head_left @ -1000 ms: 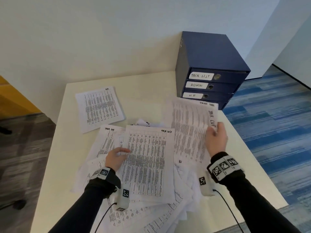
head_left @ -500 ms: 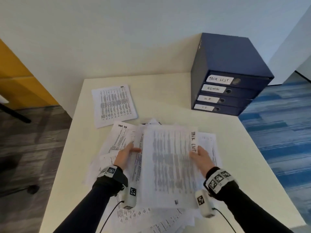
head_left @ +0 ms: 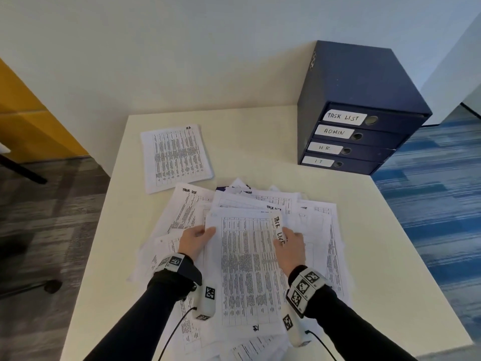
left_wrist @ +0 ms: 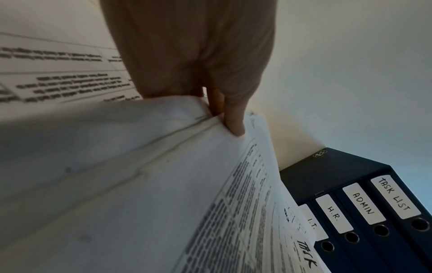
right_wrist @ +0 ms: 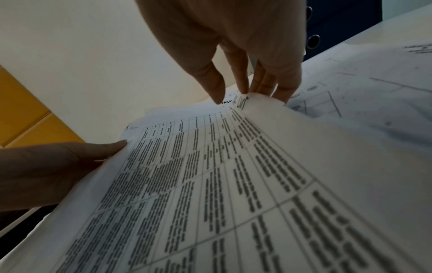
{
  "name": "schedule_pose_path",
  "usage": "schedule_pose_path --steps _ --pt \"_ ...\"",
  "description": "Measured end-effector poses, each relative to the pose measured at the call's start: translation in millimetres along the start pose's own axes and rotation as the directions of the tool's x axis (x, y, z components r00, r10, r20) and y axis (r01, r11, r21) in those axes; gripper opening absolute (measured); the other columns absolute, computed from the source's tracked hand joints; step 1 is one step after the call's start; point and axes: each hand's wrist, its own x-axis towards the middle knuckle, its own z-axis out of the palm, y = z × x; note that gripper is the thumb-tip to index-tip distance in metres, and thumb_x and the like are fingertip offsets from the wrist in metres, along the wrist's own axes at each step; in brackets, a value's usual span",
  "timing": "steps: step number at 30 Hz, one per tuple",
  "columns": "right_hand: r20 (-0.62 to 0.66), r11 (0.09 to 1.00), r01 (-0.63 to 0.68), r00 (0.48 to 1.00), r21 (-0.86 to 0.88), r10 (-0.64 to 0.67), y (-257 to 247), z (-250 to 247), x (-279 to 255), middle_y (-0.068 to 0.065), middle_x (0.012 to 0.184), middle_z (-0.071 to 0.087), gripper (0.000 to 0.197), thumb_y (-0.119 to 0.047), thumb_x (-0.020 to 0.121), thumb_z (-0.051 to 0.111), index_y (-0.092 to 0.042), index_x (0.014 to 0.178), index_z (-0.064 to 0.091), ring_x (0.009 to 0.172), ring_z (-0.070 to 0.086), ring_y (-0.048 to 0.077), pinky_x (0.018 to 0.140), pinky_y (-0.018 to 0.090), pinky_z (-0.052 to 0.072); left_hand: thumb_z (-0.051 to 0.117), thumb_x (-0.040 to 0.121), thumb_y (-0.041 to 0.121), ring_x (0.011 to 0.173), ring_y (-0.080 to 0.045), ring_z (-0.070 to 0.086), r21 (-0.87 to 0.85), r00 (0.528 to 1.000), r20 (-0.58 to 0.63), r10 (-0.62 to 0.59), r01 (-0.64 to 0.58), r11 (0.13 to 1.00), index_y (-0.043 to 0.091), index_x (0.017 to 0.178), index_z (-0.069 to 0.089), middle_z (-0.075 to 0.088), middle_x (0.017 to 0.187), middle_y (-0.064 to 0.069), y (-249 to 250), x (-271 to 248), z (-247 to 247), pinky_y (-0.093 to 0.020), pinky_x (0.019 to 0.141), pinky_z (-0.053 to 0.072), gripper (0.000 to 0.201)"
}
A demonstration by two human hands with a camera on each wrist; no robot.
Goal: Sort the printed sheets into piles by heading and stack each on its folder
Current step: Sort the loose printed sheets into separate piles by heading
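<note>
Both hands pinching one sheet (head_left: 247,267): left hand (head_left: 194,239) at left edge, right hand (head_left: 290,246) at right. Long axis running away from body. Folders (head_left: 346,136) far right, nearer right hand.

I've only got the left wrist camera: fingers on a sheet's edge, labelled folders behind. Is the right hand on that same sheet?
Observer: Yes. The right hand grips the opposite edge of the sheet, curling up its TASK LIST corner.
Operator: Has any pile been sorted out yet?
Observer: One neat pile lies at the table's far left, apart from the stacked folders. Its heading is too small to read.
Operator: And the rest?
Observer: A loose heap lies under the held sheet.
</note>
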Motion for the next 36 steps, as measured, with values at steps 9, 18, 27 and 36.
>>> schedule_pose_path --steps 9,18,27,36 --pt "0.060 0.997 -0.062 0.996 -0.054 0.065 21 -5 4 0.001 0.080 0.056 0.015 -0.023 0.088 0.057 -0.011 0.084 0.049 0.068 0.051 0.014 0.058 0.025 0.041 0.066 0.087 0.018 0.048 -0.010 0.037 -0.126 0.996 -0.081 -0.031 0.021 0.992 0.016 0.057 0.043 0.038 0.047 0.011 9 -7 5 -0.019 0.051 0.028 0.038" --pt "0.076 0.991 -0.081 0.994 0.108 0.072 -1 -15 22 -0.001 0.074 0.056 0.018 -0.023 0.086 0.063 -0.012 0.080 0.051 0.067 0.054 0.015 0.054 0.022 0.040 0.075 0.078 0.009 0.123 -0.029 0.049 -0.176 0.997 -0.025 -0.073 0.068 0.982 0.028 0.145 0.014 0.044 0.136 -0.012 8 -5 2 -0.050 0.107 0.037 0.092" --pt "0.256 0.929 -0.152 0.965 0.337 0.065 -6 -40 28 0.004 0.111 0.062 0.050 -0.026 0.075 0.077 -0.012 0.119 0.056 0.103 0.058 0.019 0.086 0.031 0.045 0.057 0.088 -0.004 0.110 -0.033 0.058 -0.445 0.981 0.175 -0.088 0.159 0.881 0.024 0.128 0.051 0.063 0.120 -0.009 15 -15 -22 -0.052 0.098 0.045 0.049" --pt "0.409 0.852 -0.264 0.910 0.451 0.065 -5 -22 20 0.013 0.103 0.069 0.033 0.010 0.085 0.057 -0.001 0.116 0.059 0.087 0.066 0.022 0.066 0.031 0.052 0.051 0.093 0.026 0.100 -0.028 0.052 0.548 0.954 -0.249 0.165 -0.002 0.837 0.011 0.105 0.057 0.056 0.107 -0.012 39 39 -31 -0.035 0.085 0.041 0.020"
